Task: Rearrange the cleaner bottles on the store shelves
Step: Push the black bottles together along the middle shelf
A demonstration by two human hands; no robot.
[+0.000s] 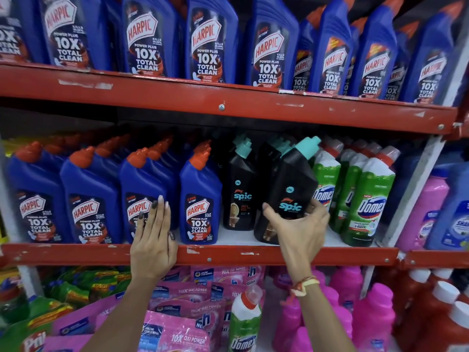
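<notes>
My right hand (pixel 300 228) grips a black Spic bottle (pixel 294 184) with a teal cap, tilted to the right, just above the middle shelf's front. Another black Spic bottle (pixel 239 196) stands upright to its left, with more behind. My left hand (pixel 152 235) lies flat, fingers apart, against the front of a blue Harpic bottle (pixel 140 196) in the middle shelf's row. Another Harpic bottle (pixel 200 199) stands just right of that hand. Green Domex bottles (pixel 365 199) stand to the right of the held bottle.
The red middle shelf edge (pixel 228 254) runs under both hands. Large Harpic bottles (pixel 208 41) fill the top shelf. Below are pink pouches (pixel 182 301), a lone Domex bottle (pixel 245 323), pink bottles (pixel 355 308) and red bottles (pixel 436 313). A white upright (pixel 408 191) bounds the bay on the right.
</notes>
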